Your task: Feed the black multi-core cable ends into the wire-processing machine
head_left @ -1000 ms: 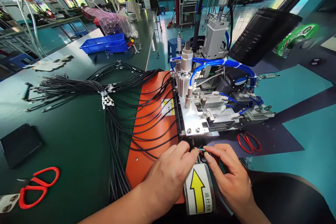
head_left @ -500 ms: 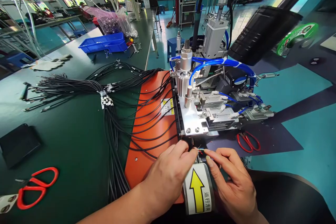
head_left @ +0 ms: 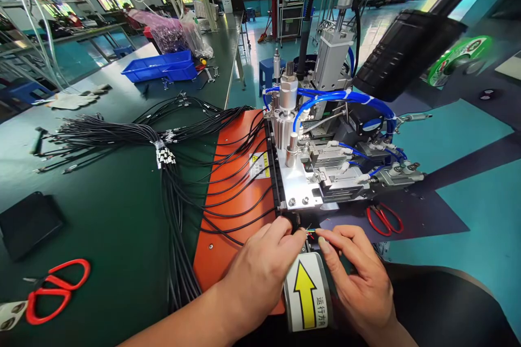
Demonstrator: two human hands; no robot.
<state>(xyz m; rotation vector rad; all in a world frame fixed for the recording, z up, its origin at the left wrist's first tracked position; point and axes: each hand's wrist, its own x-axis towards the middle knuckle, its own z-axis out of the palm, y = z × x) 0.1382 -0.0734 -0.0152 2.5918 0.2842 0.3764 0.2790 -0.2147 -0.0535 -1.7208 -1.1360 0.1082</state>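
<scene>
My left hand (head_left: 266, 260) is closed at the front edge of the metal machine (head_left: 299, 181), its fingers pinched on a cable end whose black sheath is mostly hidden. From its fingertips fan thin coloured wires (head_left: 311, 231). My right hand (head_left: 360, 276) pinches with thumb and forefinger at the tips of those wires. Just below sits a rounded cover (head_left: 307, 293) bearing a yellow arrow. Several black cables (head_left: 244, 203) lie across the orange plate (head_left: 215, 260) to the left, running up to the machine's edge.
A bundle of black cables (head_left: 175, 217) hangs over the green table (head_left: 122, 227). Red-handled scissors (head_left: 59, 290) lie at left, another red-handled pair (head_left: 385, 219) at right. A blue bin (head_left: 160, 66) stands further back. A black lamp-like cylinder (head_left: 409, 54) juts in above right.
The right thumb and forefinger have come together on the wire tips. My left hand stays almost where it was.
</scene>
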